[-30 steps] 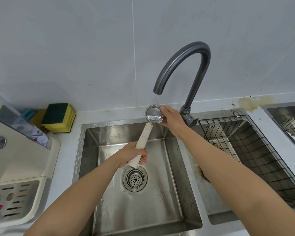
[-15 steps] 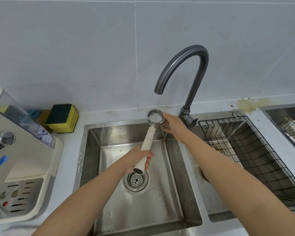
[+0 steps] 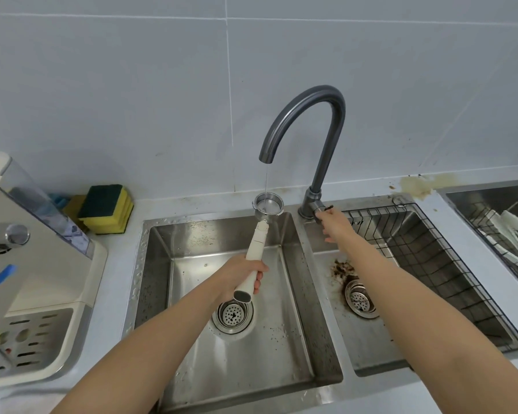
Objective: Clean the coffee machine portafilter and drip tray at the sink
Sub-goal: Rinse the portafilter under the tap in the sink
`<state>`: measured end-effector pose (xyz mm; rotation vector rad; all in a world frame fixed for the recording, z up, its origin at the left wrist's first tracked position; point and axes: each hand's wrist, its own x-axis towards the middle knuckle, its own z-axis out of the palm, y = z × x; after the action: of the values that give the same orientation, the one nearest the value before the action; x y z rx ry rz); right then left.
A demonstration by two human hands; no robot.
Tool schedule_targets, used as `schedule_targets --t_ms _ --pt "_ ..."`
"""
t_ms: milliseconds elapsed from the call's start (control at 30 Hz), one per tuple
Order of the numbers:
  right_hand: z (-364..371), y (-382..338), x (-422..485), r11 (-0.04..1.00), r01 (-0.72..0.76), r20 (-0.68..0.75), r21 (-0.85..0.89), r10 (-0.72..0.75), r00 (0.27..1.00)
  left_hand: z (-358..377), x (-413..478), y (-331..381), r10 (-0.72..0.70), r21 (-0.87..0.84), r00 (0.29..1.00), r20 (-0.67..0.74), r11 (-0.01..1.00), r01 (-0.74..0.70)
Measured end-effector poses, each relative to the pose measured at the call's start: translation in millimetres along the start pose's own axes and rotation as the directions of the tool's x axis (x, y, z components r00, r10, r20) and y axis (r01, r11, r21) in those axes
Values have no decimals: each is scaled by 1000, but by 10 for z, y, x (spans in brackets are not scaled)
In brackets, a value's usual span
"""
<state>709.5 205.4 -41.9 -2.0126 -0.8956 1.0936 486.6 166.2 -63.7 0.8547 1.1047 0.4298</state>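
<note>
Portafilter (image 3: pixel 259 237) hangs under the tap's (image 3: pixel 326 130) thin stream, above the left sink (image 3: pixel 150 264), held by my left hand (image 3: pixel 243 277), fingers wrapped round its handle. My right hand (image 3: pixel 335 224) has left the basket for the tap lever (image 3: pixel 319 209); I cannot tell whether it grips. I am probably adjusting the flow. Sponges (image 3: pixel 106 209) and the coffee machine (image 3: pixel 36 264) stand on the worktop (image 3: pixel 114 294), below a tiled wall.

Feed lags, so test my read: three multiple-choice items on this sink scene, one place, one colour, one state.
1. Where is the portafilter basket? A under the faucet B in the wire rack C on the coffee machine
2. Its handle colour? A black B white C red
3. Water flow? A none B gushing C thin stream

A: the left hand holds it beneath the spout.
B: the handle is white.
C: a thin stream falls into the basket.
</note>
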Motion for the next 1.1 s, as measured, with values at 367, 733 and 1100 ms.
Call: schedule_targets --t_ms 367,733,1100 --pt "-22 -51 92 992 58 47 -110 -53 997 -9 -22 70 9 -13 1000 -23 1000 -9" --pt "-48 -137 187 944 115 117 -308 -82 990 -58 -27 54 11 2 1000 -20 1000 -11" --pt "393 -97 -329 981 105 344 -164 -43 938 -173 -120 32 77 173 986 -147 984 -51"
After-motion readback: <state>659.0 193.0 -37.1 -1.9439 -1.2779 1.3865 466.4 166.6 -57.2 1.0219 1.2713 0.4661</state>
